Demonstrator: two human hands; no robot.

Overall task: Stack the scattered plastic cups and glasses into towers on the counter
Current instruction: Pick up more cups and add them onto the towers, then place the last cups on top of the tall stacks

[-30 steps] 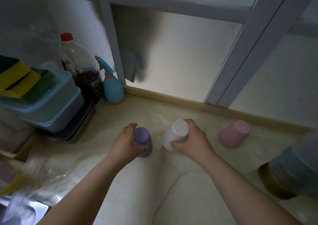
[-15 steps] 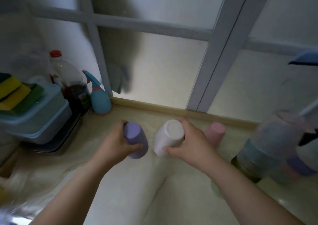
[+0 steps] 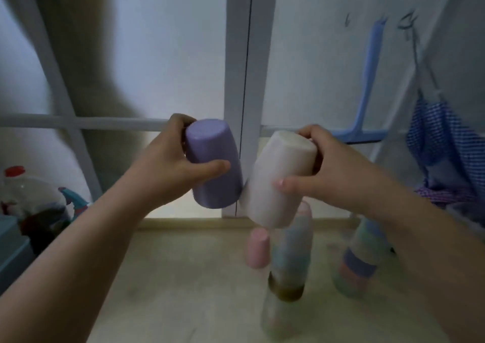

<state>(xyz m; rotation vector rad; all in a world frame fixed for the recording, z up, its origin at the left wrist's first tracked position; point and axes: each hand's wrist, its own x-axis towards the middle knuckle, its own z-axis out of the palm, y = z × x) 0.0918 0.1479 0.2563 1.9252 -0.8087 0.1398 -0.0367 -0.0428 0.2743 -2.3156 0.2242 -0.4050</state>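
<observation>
Frosted glass panes in a pale painted window frame fill the upper half of the view, smooth and matte, with a straight upright bar at twelve o'clock. Below it the counter spreads beige and faintly mottled toward six o'clock. At three o'clock a blue checked cloth hangs in soft folds, with a flat blue plastic scraper beside it at two o'clock. At nine o'clock stand a clear bottle with a red cap and a teal spray bottle, both blurred. At five o'clock two towers stand on the counter: the near tower of translucent tumblers, banded blue, olive and clear, and the far tower banded green, purple and pink; motion blur hides their exact count. A lone pink cup sits upside down on the counter just left of the near tower. In the centre, lifted clear of the counter, the left hand wraps its fingers and thumb around a smooth, tapered purple cup, base up, while the right hand grips a matte white cup, likewise inverted and tilted. The two cups' lower rims appear to touch.
</observation>
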